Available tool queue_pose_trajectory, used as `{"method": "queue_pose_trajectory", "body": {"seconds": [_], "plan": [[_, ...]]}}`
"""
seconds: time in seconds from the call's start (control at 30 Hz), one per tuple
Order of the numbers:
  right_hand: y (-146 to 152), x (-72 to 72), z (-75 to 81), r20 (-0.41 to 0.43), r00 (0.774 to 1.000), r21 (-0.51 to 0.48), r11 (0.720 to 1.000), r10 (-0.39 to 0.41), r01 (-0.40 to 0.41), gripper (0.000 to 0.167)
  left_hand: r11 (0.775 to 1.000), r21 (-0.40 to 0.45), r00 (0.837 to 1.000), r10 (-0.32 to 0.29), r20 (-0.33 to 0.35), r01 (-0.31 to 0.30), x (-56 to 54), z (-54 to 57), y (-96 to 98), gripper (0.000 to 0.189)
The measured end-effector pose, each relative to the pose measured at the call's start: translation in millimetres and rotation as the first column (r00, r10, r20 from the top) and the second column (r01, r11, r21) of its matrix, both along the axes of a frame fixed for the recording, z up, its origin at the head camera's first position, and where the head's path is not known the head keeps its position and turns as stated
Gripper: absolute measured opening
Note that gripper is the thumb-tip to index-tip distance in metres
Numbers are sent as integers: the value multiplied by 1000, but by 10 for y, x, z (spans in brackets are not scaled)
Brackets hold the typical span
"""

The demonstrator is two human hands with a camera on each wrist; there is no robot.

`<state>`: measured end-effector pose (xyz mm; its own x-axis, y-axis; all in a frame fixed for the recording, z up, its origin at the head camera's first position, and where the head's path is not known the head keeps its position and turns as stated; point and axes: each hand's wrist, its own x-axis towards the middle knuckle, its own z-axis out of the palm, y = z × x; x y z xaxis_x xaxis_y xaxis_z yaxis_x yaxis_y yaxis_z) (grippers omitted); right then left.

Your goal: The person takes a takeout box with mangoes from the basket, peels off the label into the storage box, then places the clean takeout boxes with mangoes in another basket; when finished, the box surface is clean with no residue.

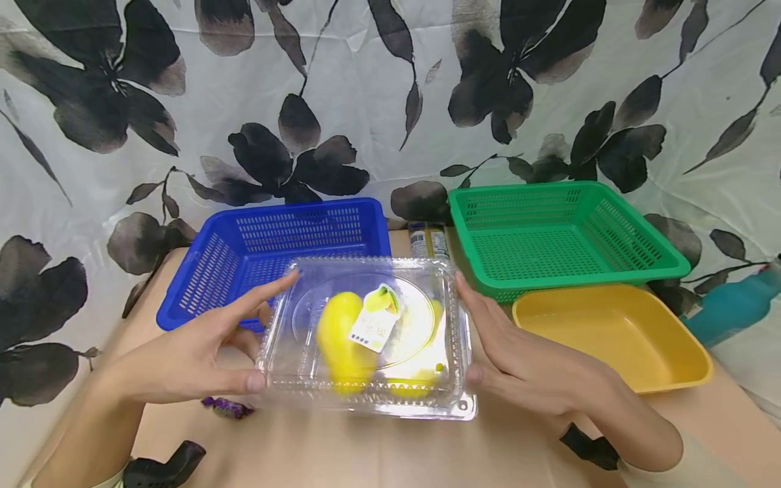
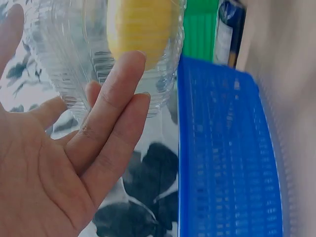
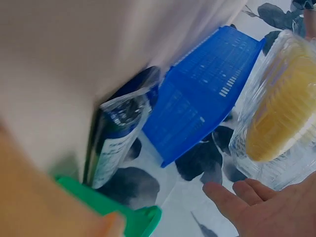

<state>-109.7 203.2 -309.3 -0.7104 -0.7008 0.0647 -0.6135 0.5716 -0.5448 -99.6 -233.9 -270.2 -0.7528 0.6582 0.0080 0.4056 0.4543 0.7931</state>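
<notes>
A clear plastic clamshell box point(image 1: 287, 325) is held up between both hands, above the table in the head view. Inside it show yellow, mango-like fruits point(image 1: 342, 335) and a white tag with a fruit picture point(image 1: 375, 318). My left hand point(image 1: 189, 352) holds the box's left side, thumb at the near corner and index finger at the far one. In the left wrist view, its other fingers point(image 2: 106, 116) lie against the box. The right hand point(image 1: 537, 359) holds the opposite side, thumb toward the near edge and fingers point(image 3: 224, 200) extended along it.
Behind the box stand a blue perforated basket point(image 1: 201, 271) and a green one point(image 1: 567, 274), with a printed can or packet point(image 1: 429, 240) between them. A yellow tray point(image 1: 610, 339) and teal bottle point(image 1: 729, 308) are at right. A small purple item point(image 1: 228, 408) lies near the left hand.
</notes>
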Motion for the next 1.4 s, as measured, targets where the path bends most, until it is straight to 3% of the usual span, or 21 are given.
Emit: {"method": "queue_pose_trajectory", "body": {"seconds": [0.13,0.2,0.37,0.5,0.63,0.97,1.2,1.4], "plan": [[135,80,-13,29,999,-19,999,-29,29,93,998,-39,998,-51,-42,49,77,-35,112,108],[195,121,-27,38,999,-21,999,-37,38,92,996,-73,997,-50,-63,46,116,-60,171,109],[301,185,-78,40,998,-6,999,-47,47,91,994,-86,996,-78,-40,74,198,-147,290,106],[398,227,-112,29,998,5,998,-60,60,91,989,-71,987,-139,-82,133,214,-217,367,103],[475,282,-151,16,996,44,995,-91,90,94,985,-108,986,-142,-87,133,202,-267,432,102],[600,406,-270,21,997,50,996,-81,80,95,983,-98,986,-151,68,158,206,-434,559,101],[596,436,-324,138,971,153,973,-196,174,89,982,-116,985,-136,108,148,200,-541,586,102],[592,445,-380,112,968,188,961,-225,202,86,979,-149,988,-128,87,140,188,-599,610,102]]}}
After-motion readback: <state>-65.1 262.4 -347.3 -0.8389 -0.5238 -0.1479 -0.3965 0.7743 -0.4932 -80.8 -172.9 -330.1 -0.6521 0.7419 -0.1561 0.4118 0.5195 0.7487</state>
